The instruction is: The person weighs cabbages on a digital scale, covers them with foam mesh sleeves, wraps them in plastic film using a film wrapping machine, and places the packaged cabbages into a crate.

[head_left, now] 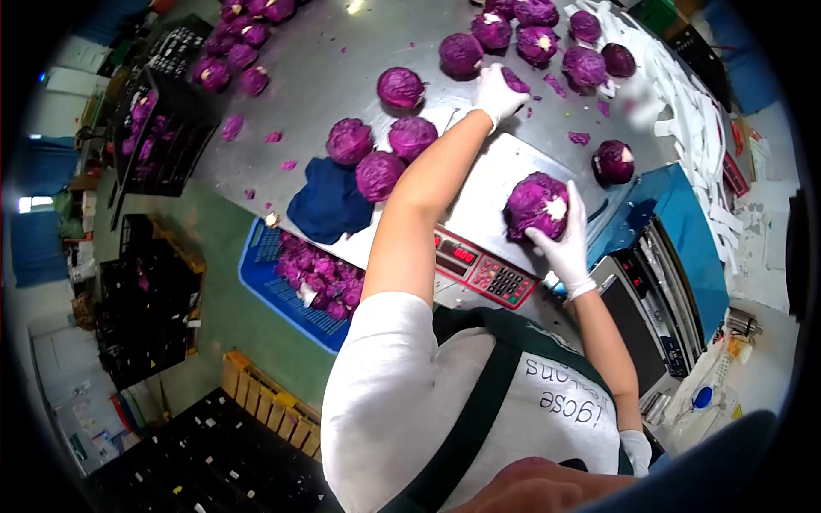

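Note:
My left hand (pixel 499 94), in a white glove, reaches out over the steel table and is closed round a red cabbage (pixel 516 80), mostly hidden by the hand. My right hand (pixel 566 244), also gloved, grips a larger red cabbage (pixel 536 205) from its right side, the pale cut stem facing the palm. This cabbage is over the plate of a scale (pixel 487 184); whether it rests there I cannot tell. The scale's red panel (pixel 483 267) shows lit digits. Left of the plate sit several cabbages (pixel 379 175) beside a dark blue cloth (pixel 329 201).
More cabbages (pixel 584 67) lie at the far side and far left of the steel table (pixel 316 85). A blue crate (pixel 256 256) of purple trimmings stands below its edge. White strips (pixel 684 111) heap at the right, near a blue-sided machine (pixel 688 231). Black crates (pixel 158 137) stand left.

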